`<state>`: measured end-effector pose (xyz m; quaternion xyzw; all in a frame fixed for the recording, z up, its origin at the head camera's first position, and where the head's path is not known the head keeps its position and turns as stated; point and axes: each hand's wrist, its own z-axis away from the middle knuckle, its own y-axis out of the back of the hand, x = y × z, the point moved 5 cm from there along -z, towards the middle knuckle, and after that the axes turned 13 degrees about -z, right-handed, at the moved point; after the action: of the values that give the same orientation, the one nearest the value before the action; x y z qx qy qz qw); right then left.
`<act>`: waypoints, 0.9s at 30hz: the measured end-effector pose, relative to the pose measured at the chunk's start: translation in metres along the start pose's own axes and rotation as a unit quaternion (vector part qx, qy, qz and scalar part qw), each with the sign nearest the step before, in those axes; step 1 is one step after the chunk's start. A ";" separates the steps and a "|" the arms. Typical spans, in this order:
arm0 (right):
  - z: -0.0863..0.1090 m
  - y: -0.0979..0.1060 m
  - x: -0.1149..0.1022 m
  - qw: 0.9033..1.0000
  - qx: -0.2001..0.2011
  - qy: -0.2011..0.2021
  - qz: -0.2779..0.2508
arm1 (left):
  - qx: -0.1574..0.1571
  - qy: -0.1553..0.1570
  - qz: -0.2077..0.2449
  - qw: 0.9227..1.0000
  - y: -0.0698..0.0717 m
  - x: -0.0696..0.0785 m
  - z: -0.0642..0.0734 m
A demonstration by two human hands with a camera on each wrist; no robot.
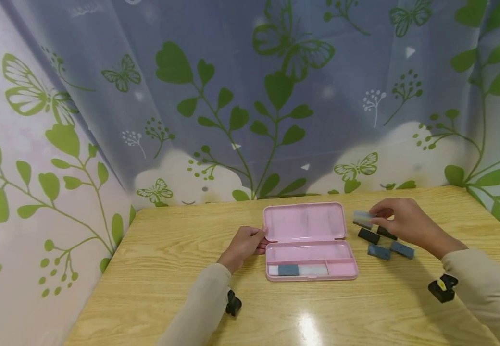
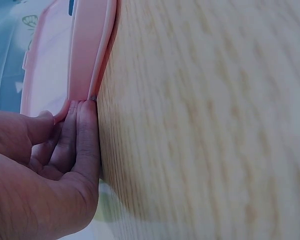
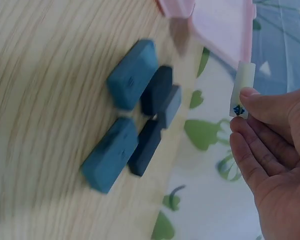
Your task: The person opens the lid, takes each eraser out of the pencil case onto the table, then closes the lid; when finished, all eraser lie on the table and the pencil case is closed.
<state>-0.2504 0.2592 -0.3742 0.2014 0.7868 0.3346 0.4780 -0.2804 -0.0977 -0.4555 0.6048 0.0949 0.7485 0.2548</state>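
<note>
A pink pencil case (image 1: 310, 242) lies unfolded on the table, its lid (image 1: 304, 221) toward the back. My left hand (image 1: 246, 242) is at its left side near the hinge; in the left wrist view the thumb and fingers (image 2: 87, 135) pinch the lid's corner. In the case's narrow front compartment lie white pieces and a blue-grey block (image 1: 288, 270). My right hand (image 1: 406, 221) pinches a pale eraser-like block (image 3: 243, 82) between thumb and fingertips, above the others. Below it are teal blocks (image 3: 132, 75), dark blocks (image 3: 146, 146) and a grey-blue block (image 3: 169, 107).
The light wooden table (image 1: 181, 288) backs onto a curtain (image 1: 224, 96) printed with leaves and butterflies. The loose blocks lie close together right of the case. Small black devices (image 1: 443, 288) are strapped at both wrists.
</note>
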 end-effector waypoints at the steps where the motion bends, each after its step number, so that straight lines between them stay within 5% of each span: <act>1: 0.001 0.001 0.003 1.000 0.002 -0.003 0.002 | 0.000 0.000 -0.001 1.000 0.000 0.000 0.000; 27: 0.018 0.014 0.078 0.994 -0.017 -0.110 0.001 | 0.000 0.000 -0.007 1.000 0.002 0.000 0.001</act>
<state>-0.2699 0.3245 -0.4178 0.2296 0.7233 0.3238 0.5650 -0.2803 -0.0991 -0.4544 0.6045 0.0991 0.7466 0.2595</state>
